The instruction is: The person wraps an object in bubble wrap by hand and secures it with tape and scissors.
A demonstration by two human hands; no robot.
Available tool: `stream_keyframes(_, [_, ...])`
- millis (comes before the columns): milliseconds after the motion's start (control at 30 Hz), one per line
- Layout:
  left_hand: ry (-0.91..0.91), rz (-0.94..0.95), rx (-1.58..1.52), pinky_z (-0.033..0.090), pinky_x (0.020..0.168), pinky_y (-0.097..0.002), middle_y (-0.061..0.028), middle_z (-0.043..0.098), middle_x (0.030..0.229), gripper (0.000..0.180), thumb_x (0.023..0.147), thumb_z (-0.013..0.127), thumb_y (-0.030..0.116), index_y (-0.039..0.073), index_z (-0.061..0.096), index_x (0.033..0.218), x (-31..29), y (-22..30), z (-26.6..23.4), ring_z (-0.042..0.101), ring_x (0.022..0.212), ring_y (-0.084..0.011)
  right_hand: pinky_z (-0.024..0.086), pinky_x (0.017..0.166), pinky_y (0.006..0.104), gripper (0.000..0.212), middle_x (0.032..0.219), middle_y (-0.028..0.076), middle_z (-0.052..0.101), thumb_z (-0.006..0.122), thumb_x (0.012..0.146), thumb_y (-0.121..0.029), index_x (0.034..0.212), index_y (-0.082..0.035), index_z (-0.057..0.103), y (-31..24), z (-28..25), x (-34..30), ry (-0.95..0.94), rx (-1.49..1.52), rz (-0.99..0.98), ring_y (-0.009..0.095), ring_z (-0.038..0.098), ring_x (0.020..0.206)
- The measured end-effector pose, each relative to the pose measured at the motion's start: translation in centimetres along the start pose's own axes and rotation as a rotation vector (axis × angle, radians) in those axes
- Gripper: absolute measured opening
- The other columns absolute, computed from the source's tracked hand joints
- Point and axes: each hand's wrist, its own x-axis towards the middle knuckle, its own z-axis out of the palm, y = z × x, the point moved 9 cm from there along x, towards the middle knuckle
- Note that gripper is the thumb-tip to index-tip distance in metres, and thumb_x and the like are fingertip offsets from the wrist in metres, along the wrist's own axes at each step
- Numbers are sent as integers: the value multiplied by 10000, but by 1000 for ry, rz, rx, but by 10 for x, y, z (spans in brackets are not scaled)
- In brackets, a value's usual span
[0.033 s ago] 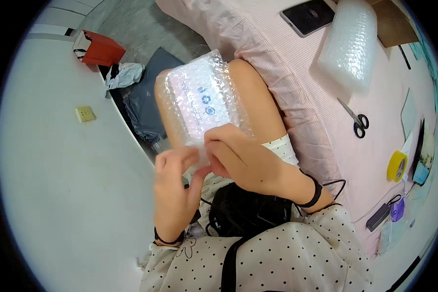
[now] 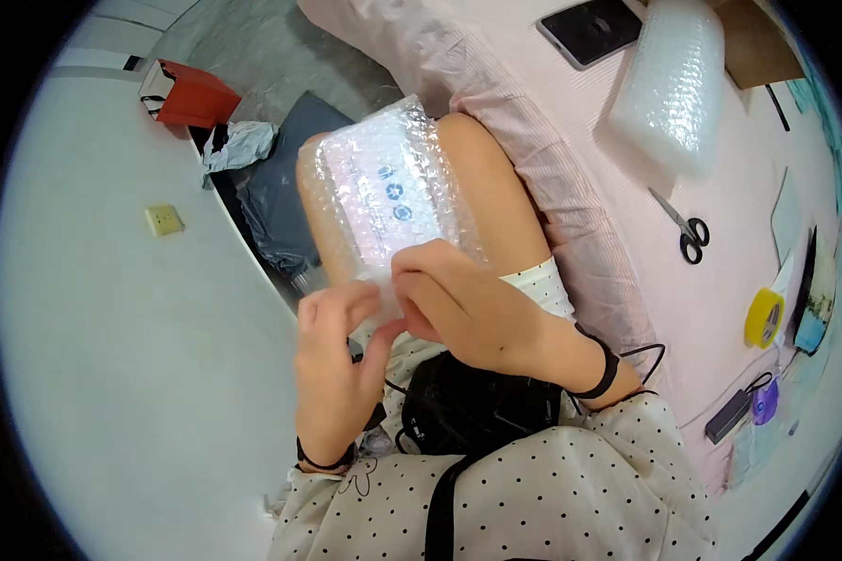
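A flat light-coloured package in clear bubble wrap (image 2: 384, 182) lies across my thighs, with small blue symbols showing through it. My left hand (image 2: 339, 351) has its fingers curled at the near end of the wrap, the thumb reaching toward the fingers of the other hand. Curled over the same near end, my right hand (image 2: 472, 309) pinches the wrap, its fingertips mostly hidden from above. Both hands almost touch there, and the bit of wrap between them is blurred.
To the right, on a pink bed (image 2: 571, 140), lie a bubble wrap roll (image 2: 675, 89), a phone (image 2: 591, 33), scissors (image 2: 685, 229), yellow tape (image 2: 764, 318) and a dark grey corded block (image 2: 728, 417). Dark plastic bags (image 2: 285, 201) and a red paper bag (image 2: 195, 93) stand at left. A black bag (image 2: 477, 402) rests on my lap.
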Motion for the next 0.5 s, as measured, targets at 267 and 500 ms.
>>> stream_keyframes(267, [-46, -47, -90, 455, 774, -343, -93, 644, 932, 370, 696, 730, -16, 16, 547, 1016, 5, -7, 1, 565, 871, -284, 445, 751, 326, 236, 898, 123, 486, 663, 742, -108, 865, 9, 499, 18, 3, -5, -1, 247, 161, 252, 508, 873])
stream_keyframes(500, [-63, -15, -50, 435, 736, -351, -55, 672, 907, 380, 693, 754, 25, 45, 545, 1009, 11, -6, 1, 538, 863, -277, 459, 609, 313, 230, 833, 106, 488, 677, 786, -40, 879, -20, 468, 45, 13, -5, -48, 591, 339, 207, 557, 713])
